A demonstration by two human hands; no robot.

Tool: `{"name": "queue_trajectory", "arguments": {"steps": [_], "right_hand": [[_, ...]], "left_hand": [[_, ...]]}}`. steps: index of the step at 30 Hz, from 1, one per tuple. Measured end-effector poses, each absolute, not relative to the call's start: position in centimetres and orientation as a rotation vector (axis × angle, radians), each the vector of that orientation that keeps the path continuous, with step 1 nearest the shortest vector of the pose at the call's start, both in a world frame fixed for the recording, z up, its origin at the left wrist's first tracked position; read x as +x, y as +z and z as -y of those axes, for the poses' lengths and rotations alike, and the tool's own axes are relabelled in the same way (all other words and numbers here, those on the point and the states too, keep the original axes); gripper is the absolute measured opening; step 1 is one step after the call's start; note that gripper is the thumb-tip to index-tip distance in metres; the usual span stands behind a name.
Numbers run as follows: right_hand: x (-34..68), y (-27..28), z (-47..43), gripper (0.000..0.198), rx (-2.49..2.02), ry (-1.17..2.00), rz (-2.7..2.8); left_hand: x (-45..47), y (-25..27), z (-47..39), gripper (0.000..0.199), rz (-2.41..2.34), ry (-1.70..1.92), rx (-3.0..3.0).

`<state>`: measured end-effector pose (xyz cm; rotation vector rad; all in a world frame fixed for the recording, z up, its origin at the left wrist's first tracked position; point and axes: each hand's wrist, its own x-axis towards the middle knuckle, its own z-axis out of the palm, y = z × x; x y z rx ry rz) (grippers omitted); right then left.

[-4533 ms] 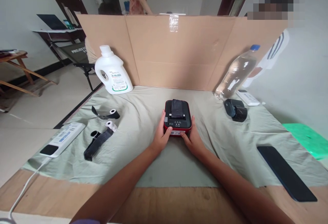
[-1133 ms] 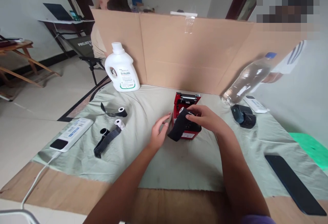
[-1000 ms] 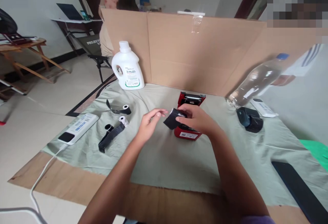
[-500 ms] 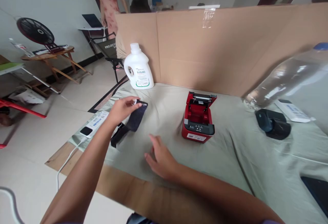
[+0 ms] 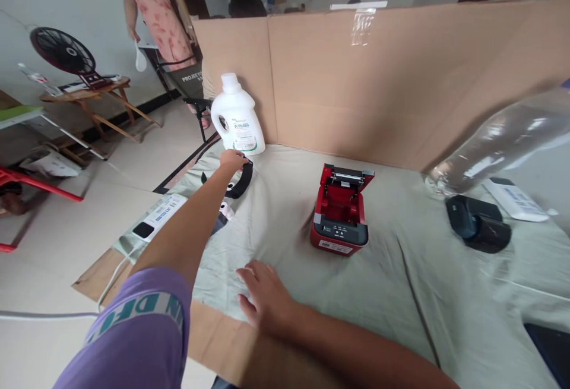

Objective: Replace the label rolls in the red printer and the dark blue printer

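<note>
My left hand (image 5: 233,161) reaches out to the far left of the cloth, in front of a white detergent bottle (image 5: 239,122). Its fingers close on the upper end of a curved black strap-like piece (image 5: 243,183). Beside that strap and partly behind my forearm lie small white rolls (image 5: 226,210) and a dark flat piece (image 5: 219,223). My right hand (image 5: 265,291) hovers over or rests on the cloth's near side, fingers apart and holding nothing. Right of centre stands a small red receipt printer (image 5: 339,214), its lid raised and the red compartment bare.
A white power strip (image 5: 160,217) lies at the left edge. Behind stands a cardboard wall (image 5: 338,80). At right are a clear plastic bottle (image 5: 490,142), a black device (image 5: 478,223), a white packet (image 5: 516,200) and a dark tablet-like slab (image 5: 550,350). A person (image 5: 154,9) stands beyond.
My left hand has moved farther away, toward the detergent bottle. The dark flat piece it held now lies lower, and white rolls show. My right hand has drawn slightly nearer to me.
</note>
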<state>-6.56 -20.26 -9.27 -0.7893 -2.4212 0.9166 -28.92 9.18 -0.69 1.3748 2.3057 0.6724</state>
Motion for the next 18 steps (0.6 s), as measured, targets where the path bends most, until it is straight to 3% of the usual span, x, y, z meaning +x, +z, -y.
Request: {"name": "queue_trajectory", "arguments": {"steps": [7, 14, 18], "right_hand": [[-6.4, -9.2, 20.1, 0.062, -0.804, 0.999, 2.340], [-6.2, -9.2, 20.0, 0.062, -0.796, 1.036, 2.302], [-6.1, -8.6, 19.9, 0.059, -0.825, 1.080, 2.316]], "left_hand": [[-27.6, -2.0, -9.4, 0.043, -2.400, 0.418, 1.482], [-28.7, -0.8, -6.7, 0.066, -2.436, 0.509, 1.579], [-32.6, 1.0, -1.8, 0.045, -2.492, 0.486, 1.546]]}}
